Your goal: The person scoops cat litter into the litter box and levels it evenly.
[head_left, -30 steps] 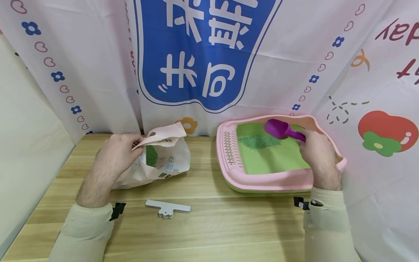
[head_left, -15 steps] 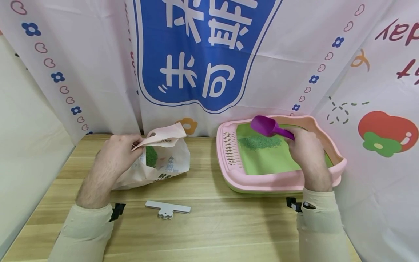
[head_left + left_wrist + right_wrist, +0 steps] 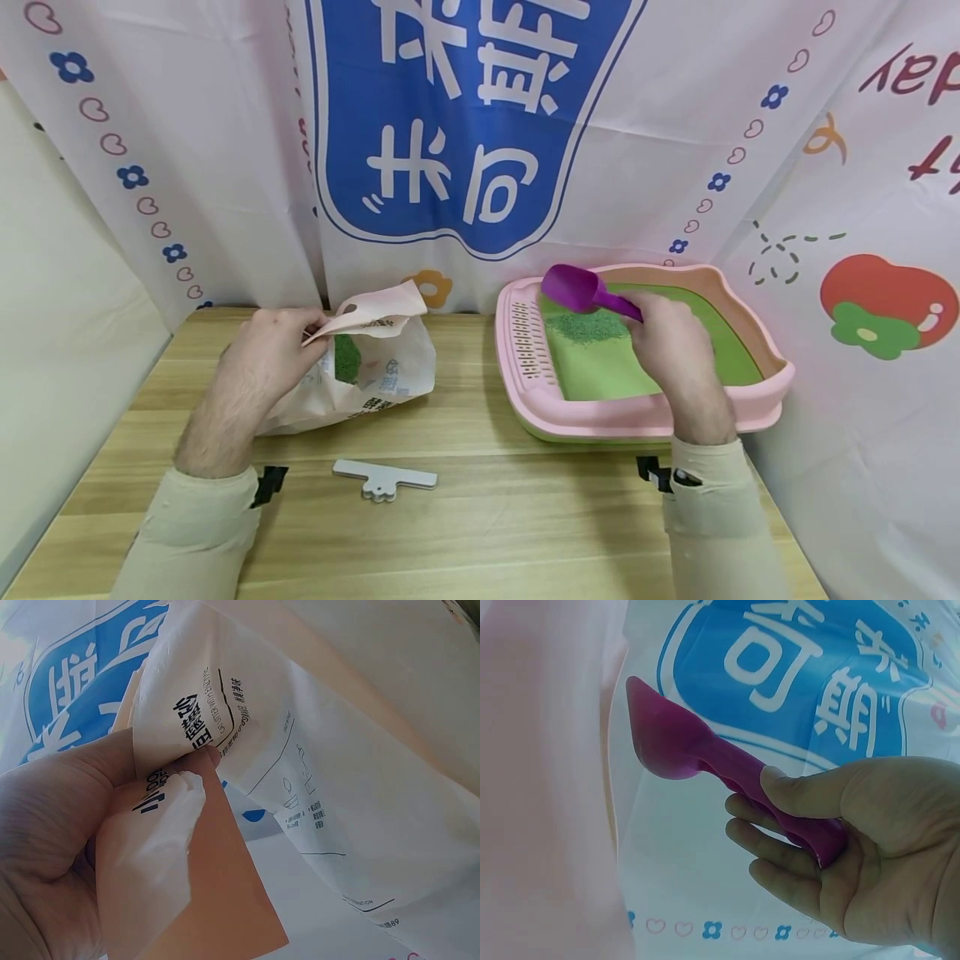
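Observation:
My left hand (image 3: 273, 354) pinches the top edge of a white paper bag (image 3: 408, 362), whose mouth gapes toward the right. Dark green granules (image 3: 347, 358) show inside it. In the left wrist view the thumb and fingers grip the bag's folded, printed edge (image 3: 187, 750). My right hand (image 3: 671, 337) holds a purple scoop (image 3: 573, 287) by its handle, over the litter tray. The right wrist view shows the thumb along the scoop's handle (image 3: 739, 765) and fingers curled beneath. A pile of bluish-green granules (image 3: 588, 327) lies on the tray's green floor. The pink rim (image 3: 600, 417) surrounds it.
A grey bag clip (image 3: 385, 477) lies on the wooden table (image 3: 480, 533) between the forearms. A printed curtain (image 3: 247, 125) hangs right behind the bag and tray. Another printed sheet (image 3: 862, 467) borders the table on the right.
My right hand has carried the scoop leftward across the tray, from its right side to above the slotted end. My left hand and the bag have stayed put.

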Motion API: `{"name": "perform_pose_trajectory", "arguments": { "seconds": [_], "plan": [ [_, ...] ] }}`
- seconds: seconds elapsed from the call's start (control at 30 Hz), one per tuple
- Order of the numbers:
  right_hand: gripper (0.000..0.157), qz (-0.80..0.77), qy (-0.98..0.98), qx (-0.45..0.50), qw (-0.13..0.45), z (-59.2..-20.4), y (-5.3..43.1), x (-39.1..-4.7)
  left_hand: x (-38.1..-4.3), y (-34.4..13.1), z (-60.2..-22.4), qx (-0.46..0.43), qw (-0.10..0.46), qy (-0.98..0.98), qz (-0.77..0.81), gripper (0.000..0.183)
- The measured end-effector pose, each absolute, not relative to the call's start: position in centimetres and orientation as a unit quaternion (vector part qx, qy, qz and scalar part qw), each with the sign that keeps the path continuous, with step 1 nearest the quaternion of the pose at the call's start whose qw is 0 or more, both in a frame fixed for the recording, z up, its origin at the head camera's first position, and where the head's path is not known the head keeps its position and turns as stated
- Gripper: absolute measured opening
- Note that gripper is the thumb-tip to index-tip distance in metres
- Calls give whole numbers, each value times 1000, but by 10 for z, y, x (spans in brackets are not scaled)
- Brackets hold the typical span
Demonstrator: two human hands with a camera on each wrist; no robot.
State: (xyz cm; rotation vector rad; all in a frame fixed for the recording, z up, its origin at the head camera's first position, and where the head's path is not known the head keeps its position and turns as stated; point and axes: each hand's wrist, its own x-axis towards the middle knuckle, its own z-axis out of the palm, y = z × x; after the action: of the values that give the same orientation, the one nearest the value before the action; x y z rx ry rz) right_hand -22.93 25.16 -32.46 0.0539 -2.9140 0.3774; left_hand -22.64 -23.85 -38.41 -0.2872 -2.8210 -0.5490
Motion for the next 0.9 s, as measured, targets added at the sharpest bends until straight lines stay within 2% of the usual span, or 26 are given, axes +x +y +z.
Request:
{"name": "perform_pose_trajectory", "arguments": {
  "seconds": [0.67, 0.9],
  "plan": [
    [34, 155, -982, 78, 80, -326, 212, -221, -227, -239, -384, -94, 123, -969, -191, 17],
    [35, 184, -974, 111, 66, -328, 205, -220, -230, -238, -386, -89, 140, -967, -192, 12]
  ]
}}
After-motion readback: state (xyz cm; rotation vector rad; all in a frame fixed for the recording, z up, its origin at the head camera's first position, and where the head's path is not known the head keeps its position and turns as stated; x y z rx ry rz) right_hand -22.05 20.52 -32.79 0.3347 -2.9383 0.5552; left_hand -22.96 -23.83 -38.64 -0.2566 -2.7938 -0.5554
